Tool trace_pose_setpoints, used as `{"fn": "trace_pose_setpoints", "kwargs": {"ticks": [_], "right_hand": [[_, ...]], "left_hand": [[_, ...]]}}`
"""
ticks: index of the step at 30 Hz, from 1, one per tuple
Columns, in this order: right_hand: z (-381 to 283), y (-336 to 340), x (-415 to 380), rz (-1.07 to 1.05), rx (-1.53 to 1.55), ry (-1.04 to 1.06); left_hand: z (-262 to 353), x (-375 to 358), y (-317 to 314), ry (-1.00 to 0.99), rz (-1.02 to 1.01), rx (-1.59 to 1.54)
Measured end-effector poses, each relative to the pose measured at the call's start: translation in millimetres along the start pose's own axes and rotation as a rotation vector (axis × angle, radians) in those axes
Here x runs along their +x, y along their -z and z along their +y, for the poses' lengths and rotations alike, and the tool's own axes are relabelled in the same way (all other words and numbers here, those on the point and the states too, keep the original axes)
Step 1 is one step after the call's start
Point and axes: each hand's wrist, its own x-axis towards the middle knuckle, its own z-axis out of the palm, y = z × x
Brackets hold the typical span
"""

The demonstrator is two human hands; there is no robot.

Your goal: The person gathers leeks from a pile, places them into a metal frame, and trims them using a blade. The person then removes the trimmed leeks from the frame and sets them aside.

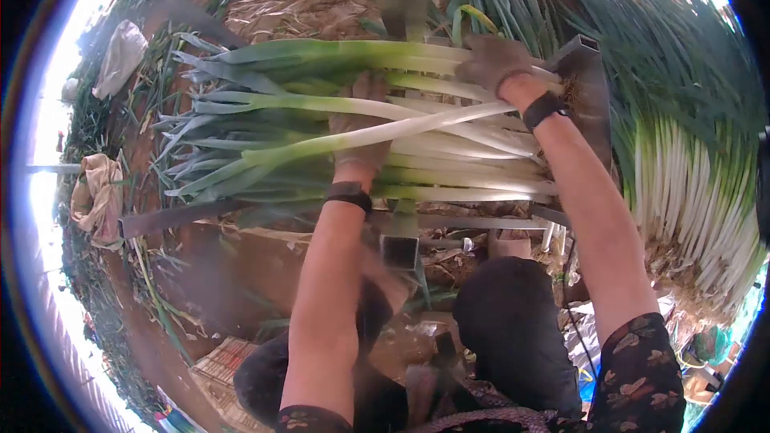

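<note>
Leeks [449,144] lie side by side across a metal frame, leafy ends to the left and white root ends to the right. My left hand [361,132], gloved, lies on the middle of the pile with its fingers stretched away from me; two stalks cross over its back. Gloved and slightly blurred, my right hand [496,64] is closed around the white part of a leek [401,52] at the far side of the pile, near the roots. Its fingertips are partly hidden.
An upright metal plate [587,96] stands at the root ends. Metal bars [180,216] of the frame stick out to the left. A big heap of leeks [682,168] lies at the right. My knees [509,313] are close below the frame. Loose leaves and sacks [100,200] lie leftward.
</note>
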Motion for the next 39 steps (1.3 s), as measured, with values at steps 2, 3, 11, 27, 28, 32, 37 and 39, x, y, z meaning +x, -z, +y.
{"fn": "trace_pose_setpoints", "kwargs": {"ticks": [2, 3, 11, 27, 28, 32, 37, 39], "right_hand": [[-7, -7, 2, 0.038, -0.021, -0.02], [-8, -10, 3, 0.077, -0.042, -0.04], [-1, -36, 2, 0.157, -0.064, -0.054], [57, 1, -20, -0.157, -0.117, -0.016], [59, 1, -19, -0.156, -0.122, -0.011], [65, -1, -16, -0.004, -0.024, -0.057], [74, -1, 1, -0.088, 0.07, -0.009], [69, -2, -5, -0.026, 0.082, -0.032]], "left_hand": [[0, 0, 2, 0.025, -0.048, -0.032], [1, 1, 2, 0.023, -0.045, -0.02], [-1, 5, -5, -0.014, -0.038, 0.084], [-3, -1, -3, -0.052, 0.026, 0.062], [-3, -1, -3, -0.067, 0.066, 0.052], [-5, 0, -8, -0.045, 0.022, 0.091], [-6, 0, -11, -0.045, -0.015, 0.141], [-5, 0, -10, -0.039, -0.013, 0.125]]}}
